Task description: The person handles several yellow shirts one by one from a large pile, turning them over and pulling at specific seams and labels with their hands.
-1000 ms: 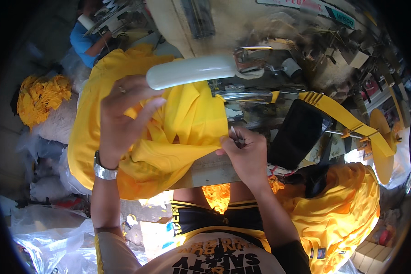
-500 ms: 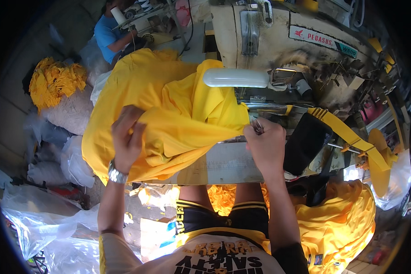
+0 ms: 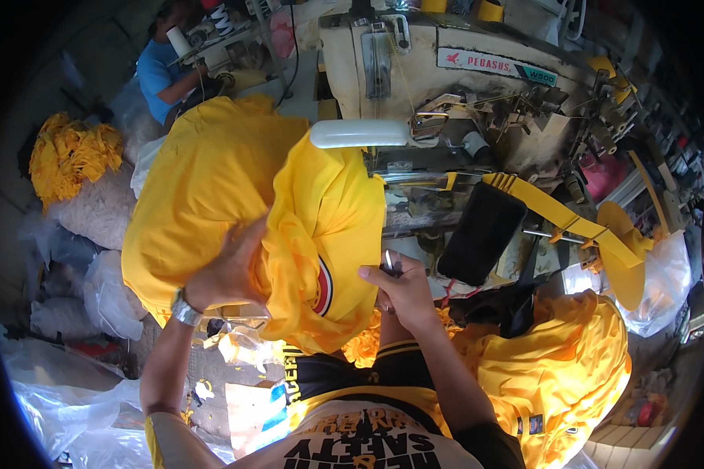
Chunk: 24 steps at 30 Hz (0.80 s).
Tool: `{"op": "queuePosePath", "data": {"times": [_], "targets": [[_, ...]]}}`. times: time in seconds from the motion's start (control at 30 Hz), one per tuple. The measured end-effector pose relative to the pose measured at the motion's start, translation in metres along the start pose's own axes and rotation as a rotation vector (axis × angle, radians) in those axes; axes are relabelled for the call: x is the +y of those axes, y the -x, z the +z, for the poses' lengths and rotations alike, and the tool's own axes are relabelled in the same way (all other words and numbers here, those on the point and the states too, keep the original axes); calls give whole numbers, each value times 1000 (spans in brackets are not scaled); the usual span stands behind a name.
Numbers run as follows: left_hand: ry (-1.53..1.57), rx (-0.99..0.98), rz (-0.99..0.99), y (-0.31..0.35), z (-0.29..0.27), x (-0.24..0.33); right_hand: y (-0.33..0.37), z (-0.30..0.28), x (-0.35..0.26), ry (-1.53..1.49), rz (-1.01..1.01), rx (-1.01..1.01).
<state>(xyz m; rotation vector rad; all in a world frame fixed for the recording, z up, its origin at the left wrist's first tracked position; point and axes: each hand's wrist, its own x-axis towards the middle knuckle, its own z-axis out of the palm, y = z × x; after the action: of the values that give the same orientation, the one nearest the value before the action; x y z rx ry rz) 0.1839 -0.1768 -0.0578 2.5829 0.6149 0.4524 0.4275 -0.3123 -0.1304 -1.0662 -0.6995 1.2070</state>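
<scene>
A large piece of yellow fabric [image 3: 336,203] hangs from the sewing machine's bed toward my lap, with part of a red, white and black round emblem on it. My left hand [image 3: 231,270], slightly blurred, grips a fold of this fabric, and its fingertips are hidden in the cloth. Just right of the fabric's edge is my right hand [image 3: 405,293], closed around a small metal tool [image 3: 391,262] that looks like thread snips. More yellow fabric [image 3: 188,187] is heaped to the left of the fold.
The sewing machine [image 3: 485,109] stands ahead, with a white padded bar [image 3: 360,134] above the fabric. A black phone-like slab [image 3: 483,234] and yellow strip guide [image 3: 563,215] are at right. Yellow cloth [image 3: 563,367] is piled lower right. Another person [image 3: 164,74] sits far left.
The fabric's right edge has come away from my right hand and now hangs down, showing the emblem. My left hand has moved into the fold; my right hand has moved lower and leftward.
</scene>
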Motion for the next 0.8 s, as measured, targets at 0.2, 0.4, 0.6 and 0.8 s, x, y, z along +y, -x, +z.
{"op": "queuePosePath", "data": {"times": [0.2,0.4,0.6,0.8], "targets": [[-567,178,75,44,35,-21,20,-18,-16,-22,73,-81],[-451,68,-45,27,10,8,20,-29,-4,107,47,-68],[-419,184,4,16,28,-12,7,-20,-17,142,19,8],[-427,425,54,17,29,-15,-8,-21,-22,255,-50,50]]}}
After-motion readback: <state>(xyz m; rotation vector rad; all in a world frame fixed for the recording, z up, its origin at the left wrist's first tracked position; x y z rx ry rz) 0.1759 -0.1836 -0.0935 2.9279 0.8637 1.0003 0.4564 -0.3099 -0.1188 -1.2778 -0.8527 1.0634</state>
